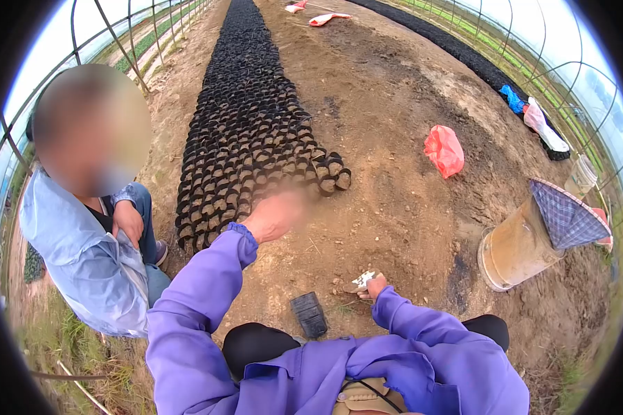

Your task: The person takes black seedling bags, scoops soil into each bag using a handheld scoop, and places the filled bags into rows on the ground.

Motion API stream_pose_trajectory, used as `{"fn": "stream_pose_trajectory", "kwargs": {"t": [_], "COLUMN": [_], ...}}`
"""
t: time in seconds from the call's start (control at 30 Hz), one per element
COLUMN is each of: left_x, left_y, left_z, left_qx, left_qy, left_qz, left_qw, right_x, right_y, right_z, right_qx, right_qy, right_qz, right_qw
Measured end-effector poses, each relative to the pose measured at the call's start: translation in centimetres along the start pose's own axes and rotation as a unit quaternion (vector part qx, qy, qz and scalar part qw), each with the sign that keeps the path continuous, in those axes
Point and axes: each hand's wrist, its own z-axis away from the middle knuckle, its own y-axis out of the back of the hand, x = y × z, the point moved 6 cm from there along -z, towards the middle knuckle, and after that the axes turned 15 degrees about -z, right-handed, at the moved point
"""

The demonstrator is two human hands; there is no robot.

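My left hand point(278, 216) reaches forward over the near edge of a long bed of black nursery pots point(246, 149) filled with soil. Its fingers are blurred, so I cannot see whether they hold anything. Low in front of me, my right hand point(375, 286) is closed around a small handful of white pieces point(362, 279); they look like seeds, but are too small to be sure, and whatever carries them is mostly hidden. A flat black plastic bundle point(309, 315) lies on the soil between my arms.
A person point(83, 228) in a light blue jacket crouches at the left beside the pots. On the right stands a dirty bucket point(519, 249) with a checked cloth hat point(567, 218) on it. A red plastic bag point(444, 151) lies on the bare soil. Hoop frames line both sides.
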Motion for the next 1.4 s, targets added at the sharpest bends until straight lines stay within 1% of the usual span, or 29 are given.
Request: {"fn": "stream_pose_trajectory", "kwargs": {"t": [0.1,0.13,0.2,0.23,0.27,0.37,0.4,0.43,0.5,0.53,0.57,0.6,0.63,0.67,0.7,0.77,0.8,0.83,0.87,0.97,1.0,1.07,1.13,1.17,1.2,1.27,1.3,1.33,1.4], "left_x": [-2.9,-2.5,-3.1,-4.4,-5.7,-10.6,-11.9,-12.4,-11.4,-9.7,-7.1,-4.6,-2.6,-0.4,2.5,5.9,5.0,4.5,4.4,5.8,6.2,6.9,7.4,7.5,7.8,8.0,8.0,7.8,7.2], "left_y": [-5.3,-4.6,-1.3,-0.1,1.8,7.3,8.4,9.8,9.0,7.9,6.9,6.9,7.1,8.0,10.7,16.3,19.2,22.7,24.8,26.7,26.0,23.9,21.4,20.1,19.0,17.6,16.8,16.1,14.8], "left_z": [-0.4,-1.2,-3.4,-4.7,-6.9,-12.5,-13.7,-14.7,-16.1,-15.5,-14.7,-13.2,-12.1,-11.0,-9.5,-6.9,-5.2,-4.5,-3.2,-0.6,-0.5,-0.5,-0.7,-1.0,-1.5,-1.7,-2.1,-2.5,-3.4], "left_qx": [-0.083,-0.158,-0.244,-0.151,-0.225,-0.134,-0.096,-0.055,-0.112,-0.115,-0.147,-0.132,-0.088,-0.018,0.111,0.097,0.178,0.222,0.255,0.325,0.324,0.306,0.282,0.271,0.256,0.250,0.243,0.237,0.218], "left_qy": [-0.024,-0.008,0.144,0.148,0.173,0.218,0.231,0.242,0.223,0.199,0.133,0.139,0.121,0.031,-0.067,-0.033,-0.002,-0.167,-0.201,-0.187,-0.180,-0.168,-0.154,-0.147,-0.145,-0.143,-0.139,-0.133,-0.124], "left_qz": [-0.137,-0.183,-0.161,-0.194,-0.191,-0.222,-0.228,-0.237,-0.251,-0.217,-0.186,-0.089,-0.040,0.010,0.057,0.226,0.163,0.422,0.445,0.371,0.352,0.305,0.262,0.246,0.228,0.200,0.192,0.184,0.164], "left_qw": [0.987,0.970,0.946,0.958,0.940,0.941,0.941,0.939,0.935,0.949,0.962,0.977,0.988,0.999,0.990,0.969,0.970,0.863,0.835,0.850,0.860,0.886,0.910,0.919,0.928,0.937,0.941,0.945,0.954], "right_x": [0.6,0.4,-0.6,-1.6,-2.0,-1.5,-1.7,-2.4,-1.3,0.1,0.5,0.9,0.2,-0.1,0.0,0.9,0.9,0.5,0.3,-0.9,-0.8,-1.8,-1.7,1.2,4.0,1.2,0.9,0.0,0.3], "right_y": [0.4,0.3,-0.9,-1.4,-1.5,-0.9,-1.3,-1.7,-0.8,0.3,0.8,1.1,0.5,0.2,0.2,0.9,1.1,0.9,0.8,0.1,0.6,0.0,-0.1,1.5,3.2,2.5,2.5,1.9,1.9], "right_z": [-0.6,-0.6,1.8,3.0,3.0,3.5,3.6,2.8,2.0,0.1,-0.6,-0.2,0.3,0.7,1.0,0.1,0.4,0.6,1.2,2.8,2.4,3.1,3.7,1.1,-1.1,-2.1,-1.5,0.6,2.1], "right_qx": [-0.016,-0.006,-0.015,-0.016,-0.011,0.007,-0.040,-0.039,-0.023,-0.045,-0.020,-0.019,-0.020,-0.024,-0.024,-0.024,-0.014,-0.008,-0.005,0.007,0.014,-0.001,-0.042,-0.102,-0.132,-0.162,-0.135,-0.064,-0.028], "right_qy": [-0.010,-0.002,-0.003,-0.001,0.004,0.001,-0.030,-0.005,0.027,0.000,0.001,-0.006,-0.007,0.001,0.007,-0.014,-0.014,-0.011,-0.008,0.015,0.034,0.020,0.048,0.155,0.275,0.341,0.272,0.115,0.054], "right_qz": [-0.023,0.018,0.028,0.034,0.031,0.024,-0.001,0.009,0.021,0.007,0.026,0.028,0.028,0.036,0.043,0.020,0.031,0.044,0.046,0.034,0.038,0.098,0.028,0.169,0.293,0.327,0.268,0.139,0.070], "right_qw": [1.000,1.000,0.999,0.999,0.999,1.000,0.999,0.999,0.999,0.999,0.999,0.999,0.999,0.999,0.999,0.999,0.999,0.999,0.999,0.999,0.999,0.995,0.998,0.968,0.906,0.866,0.914,0.982,0.996]}}
